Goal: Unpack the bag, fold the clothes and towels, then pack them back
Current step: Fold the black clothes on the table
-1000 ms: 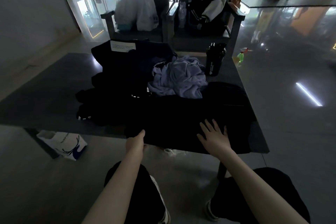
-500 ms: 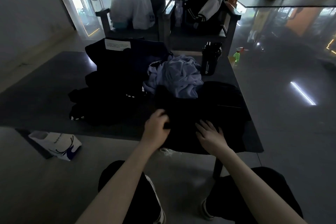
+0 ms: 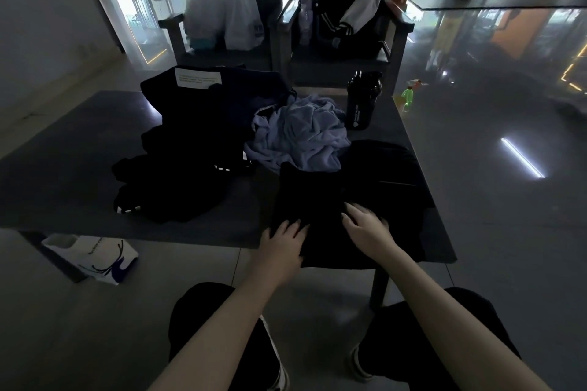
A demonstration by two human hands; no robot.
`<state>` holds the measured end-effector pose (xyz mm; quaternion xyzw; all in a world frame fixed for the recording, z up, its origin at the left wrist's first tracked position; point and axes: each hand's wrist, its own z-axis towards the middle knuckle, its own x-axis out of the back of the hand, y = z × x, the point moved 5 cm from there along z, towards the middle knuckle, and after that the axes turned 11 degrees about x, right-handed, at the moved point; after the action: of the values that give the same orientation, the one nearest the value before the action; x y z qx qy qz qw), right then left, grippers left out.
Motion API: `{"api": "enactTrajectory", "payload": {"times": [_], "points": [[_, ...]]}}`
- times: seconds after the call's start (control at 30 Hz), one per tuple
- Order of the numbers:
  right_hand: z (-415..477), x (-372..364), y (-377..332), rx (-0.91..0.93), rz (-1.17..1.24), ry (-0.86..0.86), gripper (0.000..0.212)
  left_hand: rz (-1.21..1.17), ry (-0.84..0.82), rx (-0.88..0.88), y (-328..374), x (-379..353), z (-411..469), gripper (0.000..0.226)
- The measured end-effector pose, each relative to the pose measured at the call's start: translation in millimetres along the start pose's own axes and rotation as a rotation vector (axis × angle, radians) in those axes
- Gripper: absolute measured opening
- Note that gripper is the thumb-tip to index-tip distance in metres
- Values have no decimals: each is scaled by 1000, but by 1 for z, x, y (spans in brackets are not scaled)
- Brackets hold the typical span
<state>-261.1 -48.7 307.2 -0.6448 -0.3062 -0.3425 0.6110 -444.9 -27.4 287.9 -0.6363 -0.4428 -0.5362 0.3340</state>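
Both my hands are down flat on the black cloth garment, which is lying at the near right end of the dark grey bench. My left hand is on the left side of the garment, close to the bench's front edge. Its fingers are straight and a bit fanned out, palm down, not gripping anything. My right hand is just beside it and a little further in. Those fingers are spread wider and also just resting on the fabric, with no pinch and no curl round anything. The hands are near each other but not touching.

The garment's so dark I honestly can't tell what it is. There's a folded flap on top, and its far edge runs right up against the crumpled lavender towel in the middle of the bench. The near edge droops a little over the front of the bench.

Left of the towel is the black fabric bag with a white label, slumped, with a heap of dark clothes at its foot. A black shaker bottle stands upright behind the towel. A white paper bag with blue print is lying on the floor by the bench. Behind the bench, white plastic bags sit on one chair and a black jacket with white stripes on the other.
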Motion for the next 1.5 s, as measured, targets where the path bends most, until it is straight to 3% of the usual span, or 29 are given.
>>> {"api": "enactTrajectory", "payload": {"times": [0.2,0.33,0.47,0.63,0.7,0.83,0.97,1.07,1.13,1.23,1.5], "points": [[-34,30,10,-110,-204,342,45,79,45,136,19,-2,3,67],[-69,36,32,-376,-287,319,62,15,-61,45,26,-1,12,85],[-81,27,44,-463,-156,243,65,-85,-135,-7,28,-5,13,77],[-78,30,53,-524,526,441,59,-160,-179,8,27,-2,14,56],[-76,33,54,-520,687,546,62,-197,-153,38,28,-3,14,54],[-59,43,18,-217,499,666,57,-199,-57,80,34,-9,13,54],[-39,24,-36,235,2,371,41,-452,-56,70,30,-7,15,48],[-34,-3,-39,284,-95,75,43,-881,56,192,4,7,11,33],[-33,-10,-34,243,-71,-1,50,-738,116,242,-10,11,8,34],[-33,-20,-35,247,-175,-60,61,-650,42,211,-18,5,9,41],[-11,-18,-43,347,-432,-83,51,-532,108,140,-17,3,7,37]]}}
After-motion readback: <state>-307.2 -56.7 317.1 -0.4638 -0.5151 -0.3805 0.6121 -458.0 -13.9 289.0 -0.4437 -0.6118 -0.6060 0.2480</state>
